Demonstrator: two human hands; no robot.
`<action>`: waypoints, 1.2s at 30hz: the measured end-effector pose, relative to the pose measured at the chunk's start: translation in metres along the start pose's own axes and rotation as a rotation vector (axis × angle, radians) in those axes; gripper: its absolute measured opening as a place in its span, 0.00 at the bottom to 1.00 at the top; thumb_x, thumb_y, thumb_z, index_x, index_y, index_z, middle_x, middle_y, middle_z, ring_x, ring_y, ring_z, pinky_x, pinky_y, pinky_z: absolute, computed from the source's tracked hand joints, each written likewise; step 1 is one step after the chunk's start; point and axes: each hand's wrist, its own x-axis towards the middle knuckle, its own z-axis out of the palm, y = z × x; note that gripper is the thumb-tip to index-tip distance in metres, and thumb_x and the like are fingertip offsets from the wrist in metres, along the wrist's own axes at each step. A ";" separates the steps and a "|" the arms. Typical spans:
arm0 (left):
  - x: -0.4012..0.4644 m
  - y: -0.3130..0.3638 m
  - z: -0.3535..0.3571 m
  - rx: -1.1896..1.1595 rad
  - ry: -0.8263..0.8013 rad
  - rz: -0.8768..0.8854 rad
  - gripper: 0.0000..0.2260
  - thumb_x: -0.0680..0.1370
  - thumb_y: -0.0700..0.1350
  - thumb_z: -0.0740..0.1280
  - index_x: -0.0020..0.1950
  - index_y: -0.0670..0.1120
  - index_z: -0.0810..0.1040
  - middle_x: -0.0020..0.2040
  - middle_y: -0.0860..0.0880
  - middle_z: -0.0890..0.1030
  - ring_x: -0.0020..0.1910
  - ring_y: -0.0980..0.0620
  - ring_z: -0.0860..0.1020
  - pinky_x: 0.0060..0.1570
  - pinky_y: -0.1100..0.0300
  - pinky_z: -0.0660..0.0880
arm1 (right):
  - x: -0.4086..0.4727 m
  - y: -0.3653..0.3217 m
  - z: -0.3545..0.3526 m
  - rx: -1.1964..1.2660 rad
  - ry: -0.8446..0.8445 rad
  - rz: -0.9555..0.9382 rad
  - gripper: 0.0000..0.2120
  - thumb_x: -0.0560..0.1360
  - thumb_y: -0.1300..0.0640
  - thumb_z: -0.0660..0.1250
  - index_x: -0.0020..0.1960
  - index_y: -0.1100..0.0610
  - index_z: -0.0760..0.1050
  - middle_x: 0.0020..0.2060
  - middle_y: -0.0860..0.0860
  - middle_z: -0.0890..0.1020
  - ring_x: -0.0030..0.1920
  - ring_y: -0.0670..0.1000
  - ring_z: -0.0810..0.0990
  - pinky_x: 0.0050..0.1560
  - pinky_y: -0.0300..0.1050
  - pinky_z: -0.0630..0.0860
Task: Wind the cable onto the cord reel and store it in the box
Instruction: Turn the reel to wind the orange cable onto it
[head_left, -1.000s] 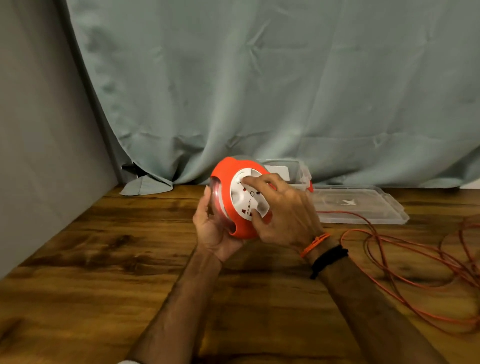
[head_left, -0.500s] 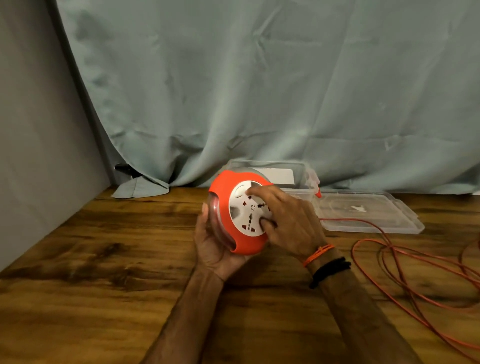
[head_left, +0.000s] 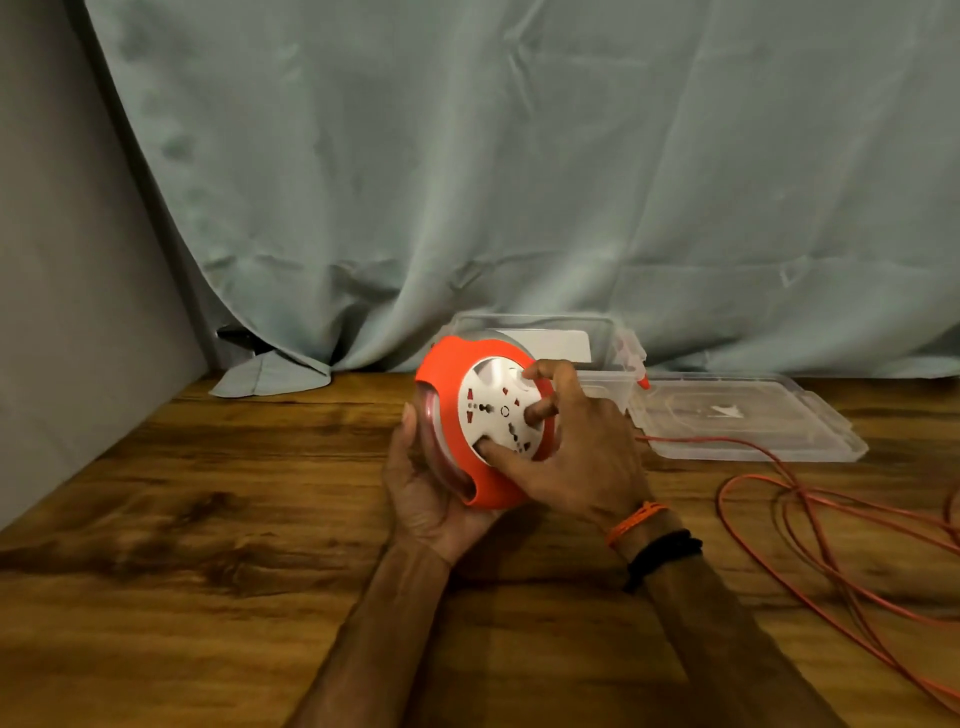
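Head view: we find the cord reel (head_left: 467, 415), an orange round housing with a white socket face, held above the wooden surface (head_left: 208, 519) just in front of the open clear box (head_left: 608, 332). We judge the reel to be a rigid, smooth plastic shell of moderate weight; its rounded back offers little purchase, so it is best cradled from behind and underneath, as it is here, while the face is worked from the front. The left hand (head_left: 421, 483) cups the rear of the housing, palm against it and fingers curled round its far side. The right hand (head_left: 582, 457) lies over the socket face, the thumb pressing its lower left part and curled fingertips set into the upper and right side of the white disc; this grip is narrow and fully taken up by the reel, in a pose that we judge suited to turning the disc. The cable (head_left: 810, 530) is thin, orange and limp; it lies in loose overlapping loops on the surface to the right, well apart from the hands, with one strand running back toward the reel. We judge such loops liable to snag or kink when drawn in. The box lid (head_left: 810, 431) lies flat beside the box.
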 end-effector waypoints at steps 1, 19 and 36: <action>-0.001 0.002 -0.002 0.005 -0.012 -0.002 0.39 0.62 0.62 0.75 0.69 0.47 0.75 0.69 0.39 0.74 0.67 0.36 0.71 0.68 0.37 0.62 | -0.002 0.003 -0.001 0.005 -0.046 -0.053 0.34 0.62 0.33 0.70 0.64 0.41 0.64 0.46 0.43 0.84 0.36 0.45 0.80 0.39 0.42 0.79; -0.011 0.012 -0.011 0.092 -0.193 -0.109 0.31 0.73 0.63 0.66 0.70 0.44 0.74 0.67 0.37 0.76 0.65 0.36 0.74 0.63 0.38 0.71 | -0.003 -0.002 -0.018 -0.342 -0.101 -0.373 0.30 0.69 0.52 0.59 0.72 0.45 0.66 0.48 0.52 0.74 0.36 0.49 0.76 0.32 0.47 0.80; -0.009 0.003 -0.004 0.199 0.008 0.050 0.38 0.67 0.65 0.71 0.70 0.43 0.73 0.69 0.36 0.74 0.67 0.34 0.72 0.64 0.34 0.69 | -0.022 -0.012 0.006 -0.333 0.127 -0.004 0.28 0.60 0.30 0.66 0.41 0.55 0.80 0.35 0.51 0.85 0.37 0.54 0.83 0.38 0.40 0.72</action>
